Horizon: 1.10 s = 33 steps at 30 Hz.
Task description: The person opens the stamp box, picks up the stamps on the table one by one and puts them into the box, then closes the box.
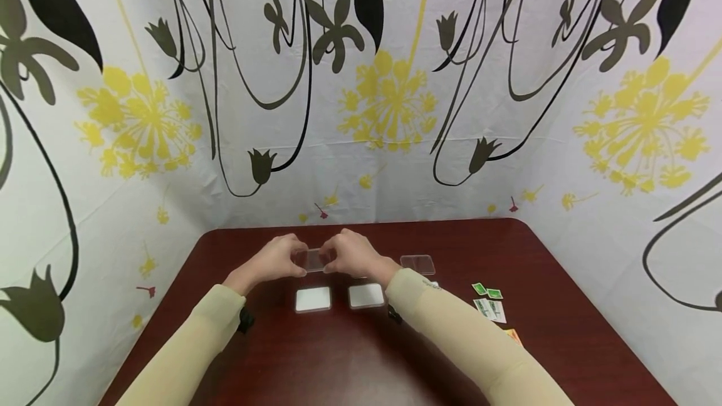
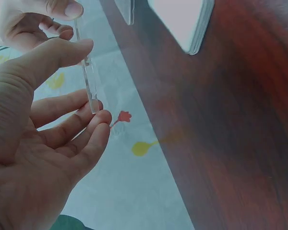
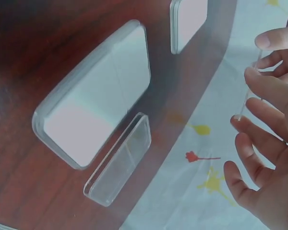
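Above the far part of the table, both hands hold one clear plastic lid (image 1: 314, 260) between them. My left hand (image 1: 276, 257) pinches its left end with thumb and fingertips. At the opposite end, my right hand (image 1: 354, 252) pinches it the same way. The left wrist view shows the lid edge-on. Two clear cases with white contents, a left case (image 1: 313, 299) and a right case (image 1: 365, 296), lie nearer on the table. Just behind the right case lies another clear lid (image 3: 120, 160), mostly covered by my right hand in the head view.
A further clear lid (image 1: 417, 264) lies right of my right hand. Small green cards (image 1: 487, 292) and printed white cards (image 1: 491, 310) lie on the right of the dark red table (image 1: 316, 362). My right sleeve partly covers an orange item (image 1: 513, 335). Patterned cloth (image 1: 361, 193) hangs behind.
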Tool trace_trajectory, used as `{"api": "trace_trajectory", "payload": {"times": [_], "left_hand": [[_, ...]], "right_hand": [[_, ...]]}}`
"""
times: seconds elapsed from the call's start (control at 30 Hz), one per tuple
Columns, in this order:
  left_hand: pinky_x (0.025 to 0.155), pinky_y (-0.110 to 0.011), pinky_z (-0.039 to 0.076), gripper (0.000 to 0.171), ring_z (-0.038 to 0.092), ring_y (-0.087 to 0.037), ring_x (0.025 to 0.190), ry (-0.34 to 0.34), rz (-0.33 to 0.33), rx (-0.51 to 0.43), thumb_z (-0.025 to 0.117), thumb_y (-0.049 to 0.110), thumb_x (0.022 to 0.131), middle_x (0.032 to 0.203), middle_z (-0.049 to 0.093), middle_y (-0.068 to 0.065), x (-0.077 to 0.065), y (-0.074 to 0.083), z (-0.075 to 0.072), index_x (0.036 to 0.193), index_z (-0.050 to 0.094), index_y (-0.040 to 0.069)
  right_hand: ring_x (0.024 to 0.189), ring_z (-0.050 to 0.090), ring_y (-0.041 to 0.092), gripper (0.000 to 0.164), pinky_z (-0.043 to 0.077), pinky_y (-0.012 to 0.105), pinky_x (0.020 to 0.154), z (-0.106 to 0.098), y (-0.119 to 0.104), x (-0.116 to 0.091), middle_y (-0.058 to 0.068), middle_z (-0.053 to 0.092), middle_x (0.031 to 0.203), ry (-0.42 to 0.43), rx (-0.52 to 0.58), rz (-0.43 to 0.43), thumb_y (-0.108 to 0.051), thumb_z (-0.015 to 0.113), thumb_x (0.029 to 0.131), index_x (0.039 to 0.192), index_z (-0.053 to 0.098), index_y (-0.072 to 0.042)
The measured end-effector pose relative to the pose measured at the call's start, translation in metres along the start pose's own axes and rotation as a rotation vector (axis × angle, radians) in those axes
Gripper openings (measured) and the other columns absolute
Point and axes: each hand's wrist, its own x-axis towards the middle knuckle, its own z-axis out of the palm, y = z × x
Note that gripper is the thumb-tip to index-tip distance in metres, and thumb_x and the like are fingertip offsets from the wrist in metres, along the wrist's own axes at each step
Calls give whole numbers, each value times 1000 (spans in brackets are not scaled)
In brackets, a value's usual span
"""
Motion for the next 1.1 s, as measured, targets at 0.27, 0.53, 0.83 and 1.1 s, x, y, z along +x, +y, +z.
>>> {"api": "trace_trajectory", "payload": {"times": [0.27, 0.53, 0.83, 1.1], "left_hand": [[68, -34, 48, 42, 51, -18, 81, -40, -28, -8, 88, 22, 78, 99, 57, -3, 15, -13, 10, 114, 75, 6], [73, -38, 50, 40, 55, -18, 84, -118, -67, -45, 89, 16, 78, 101, 58, -4, 23, -25, 27, 114, 74, 6], [80, -41, 52, 45, 58, -21, 93, -141, -84, -13, 88, 14, 78, 108, 60, -11, 28, -24, 43, 119, 72, 2], [79, -41, 52, 49, 57, -20, 91, -138, -85, 1, 89, 15, 78, 108, 59, -12, 28, -25, 46, 121, 71, 1]], "right_hand": [[87, 54, 13, 32, 48, 33, 70, 10, 8, 13, -11, 69, 87, -26, -9, 23, -35, 87, 80, 108, 79, -23], [71, 59, 8, 31, 51, 33, 63, 31, 12, 21, -10, 68, 84, -81, -103, 6, -37, 87, 79, 104, 78, -21], [74, 62, 12, 28, 54, 40, 67, 44, 15, 20, -12, 65, 81, -110, -199, 41, -39, 87, 79, 100, 78, -23], [77, 64, 12, 31, 54, 40, 68, 50, 16, 18, -11, 69, 88, -92, -195, 64, -38, 88, 79, 104, 78, -23]]}}
